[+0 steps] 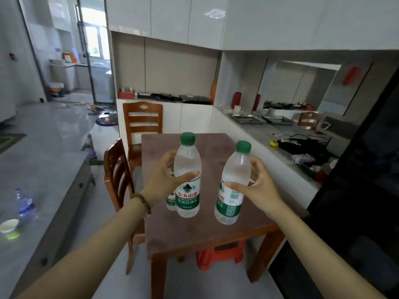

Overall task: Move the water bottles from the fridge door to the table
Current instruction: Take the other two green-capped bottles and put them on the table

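Observation:
My left hand [164, 180] grips a clear water bottle [187, 197] with a green cap and green label, held upright over the brown wooden table [194, 234]. My right hand [257, 184] grips a second such bottle [232, 203], tilted slightly left, also above the table. A third bottle [171, 201] shows partly behind my left hand and the first bottle; whether it stands on the table I cannot tell. The fridge door is a dark surface [356, 190] at the right edge.
Two wooden chairs [142, 119] [116, 173] stand at the table's far end and left side. A red plastic stool [220, 253] sits under the table. A grey counter [43, 169] on the left carries a paper cup [9, 227] and a blue bottle [23, 206]. A cluttered counter [280, 134] runs along the right.

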